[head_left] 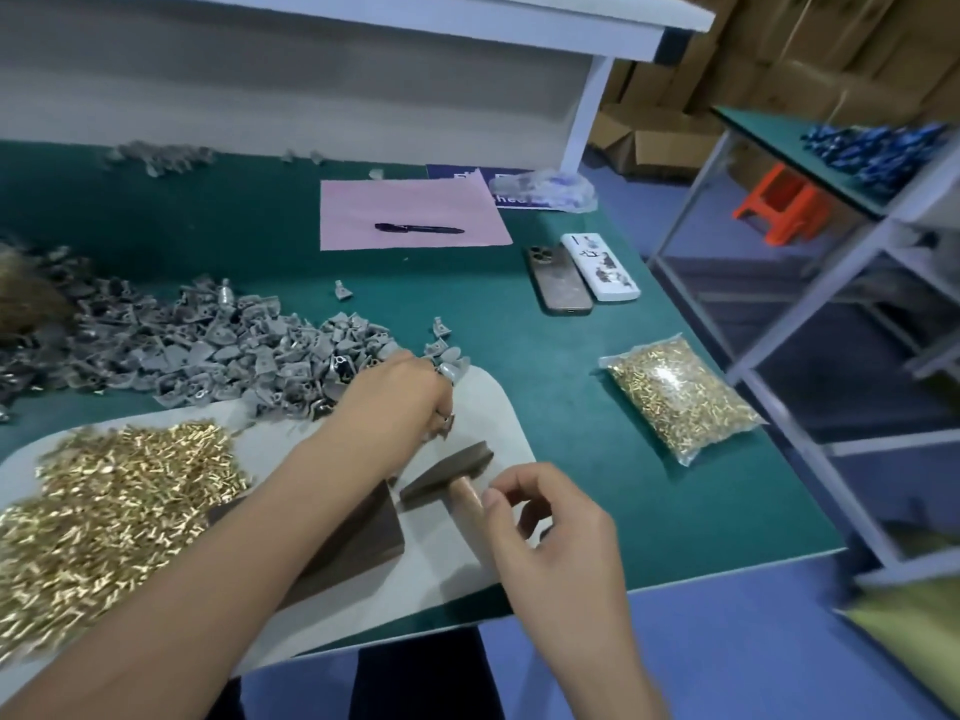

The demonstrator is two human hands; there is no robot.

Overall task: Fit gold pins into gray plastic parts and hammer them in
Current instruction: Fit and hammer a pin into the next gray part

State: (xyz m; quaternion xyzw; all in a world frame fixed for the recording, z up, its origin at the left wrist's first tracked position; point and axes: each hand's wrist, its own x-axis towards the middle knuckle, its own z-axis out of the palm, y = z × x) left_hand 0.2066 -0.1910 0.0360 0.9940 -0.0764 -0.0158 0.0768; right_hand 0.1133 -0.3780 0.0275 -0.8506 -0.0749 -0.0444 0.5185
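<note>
A big heap of gray plastic parts [218, 340] lies across the green table [597, 459]. Loose gold pins [104, 501] are piled on a white mat [493, 402] at the near left. My left hand [405, 402] reaches over the mat to the right end of the heap, its fingers curled round a gray part [451, 370]. My right hand [550, 522] grips the wooden handle of a hammer [447, 467], thumb on the handle just behind the dark head. The hammer head lies low over the mat, beside a dark block [358, 537] that my left forearm partly hides.
A sealed bag of gold pins [680, 402] lies to the right. Two phones [582, 275] and a pink sheet with a pen [415, 215] sit farther back. The table's edge runs close on the right, with a metal rack [779, 304] beyond it.
</note>
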